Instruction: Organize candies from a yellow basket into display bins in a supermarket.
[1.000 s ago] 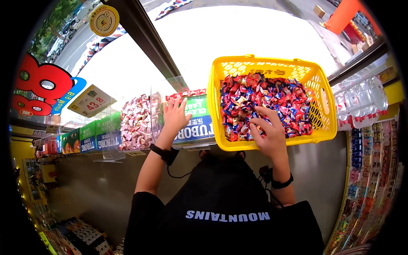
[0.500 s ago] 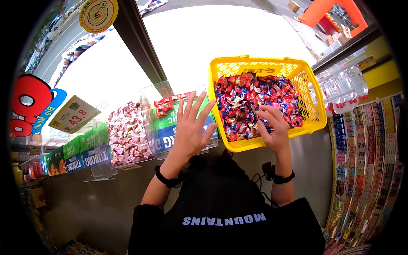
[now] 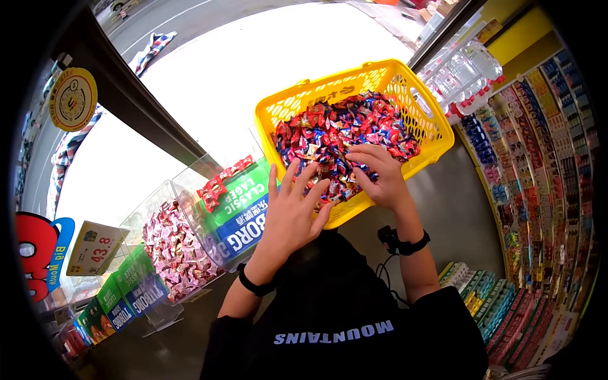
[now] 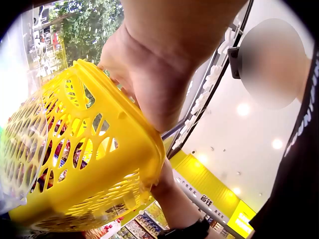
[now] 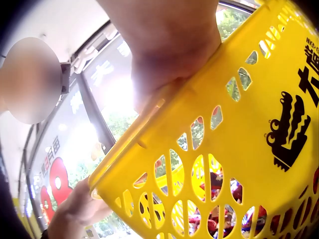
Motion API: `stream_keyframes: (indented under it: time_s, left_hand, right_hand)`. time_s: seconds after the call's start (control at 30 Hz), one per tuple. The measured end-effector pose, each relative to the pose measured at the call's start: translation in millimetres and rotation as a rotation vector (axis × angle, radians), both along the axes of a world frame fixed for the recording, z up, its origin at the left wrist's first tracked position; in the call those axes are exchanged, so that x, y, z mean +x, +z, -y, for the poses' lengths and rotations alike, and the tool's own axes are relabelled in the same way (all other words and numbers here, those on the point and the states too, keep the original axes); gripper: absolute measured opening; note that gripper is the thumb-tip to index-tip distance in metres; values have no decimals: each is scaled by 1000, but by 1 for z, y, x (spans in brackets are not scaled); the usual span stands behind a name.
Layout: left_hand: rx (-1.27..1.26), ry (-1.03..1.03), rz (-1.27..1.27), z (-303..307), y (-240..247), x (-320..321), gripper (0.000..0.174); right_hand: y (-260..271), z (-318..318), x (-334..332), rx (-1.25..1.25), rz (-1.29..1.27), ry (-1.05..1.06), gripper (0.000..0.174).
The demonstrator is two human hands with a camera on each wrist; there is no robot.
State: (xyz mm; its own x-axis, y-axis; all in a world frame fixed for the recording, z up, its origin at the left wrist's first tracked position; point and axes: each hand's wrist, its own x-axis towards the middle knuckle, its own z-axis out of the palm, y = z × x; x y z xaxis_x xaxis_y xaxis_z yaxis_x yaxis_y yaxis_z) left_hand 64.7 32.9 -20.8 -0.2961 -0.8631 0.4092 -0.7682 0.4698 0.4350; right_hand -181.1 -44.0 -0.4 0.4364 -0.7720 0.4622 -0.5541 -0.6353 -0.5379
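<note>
A yellow plastic basket [image 3: 425, 159] holds a deep heap of red and blue wrapped candies [image 3: 354, 123]. My left hand [image 3: 288, 209] is over the basket's near left rim, its fingers spread toward the candies. Inside the near side, my right hand [image 3: 383, 178] reaches over the heap with fingers loosely bent, its fingertips right at the candies. From the left wrist view, the basket wall [image 4: 129, 159] hides the left fingertips. The right wrist view shows the right hand passing over the rim of the basket [image 5: 239, 134], its fingers hidden behind it.
Left of the basket, a clear bin holds a few red candies [image 3: 217, 190] over a Tuborg box [image 3: 244, 218]. Beside it is a bin of pink wrapped candies [image 3: 178, 253]. Water bottles [image 3: 465, 73] and stocked shelves [image 3: 532, 171] stand to the right; a window frame [image 3: 133, 101] rises behind.
My left hand has moved right, from over the clear bin to the basket's rim. My right hand stays over the candies. The head view has turned, so the basket appears farther left and tilted.
</note>
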Motion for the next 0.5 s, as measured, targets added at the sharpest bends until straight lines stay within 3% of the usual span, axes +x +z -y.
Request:
stream_keyframes:
  time_s: [0.3,0.4,0.5]
  left_hand:
    - [75,94,79,3,19,-28,51]
    - [108,170,127,7,24,-48,55]
    - [116,248,152,14,31,-77,54]
  right_hand:
    - [-11,10,-10,-69,125,152,25]
    - [-2,18,-37,-143,74,242,27]
    - [-1,34,-84,-175,57,193,28]
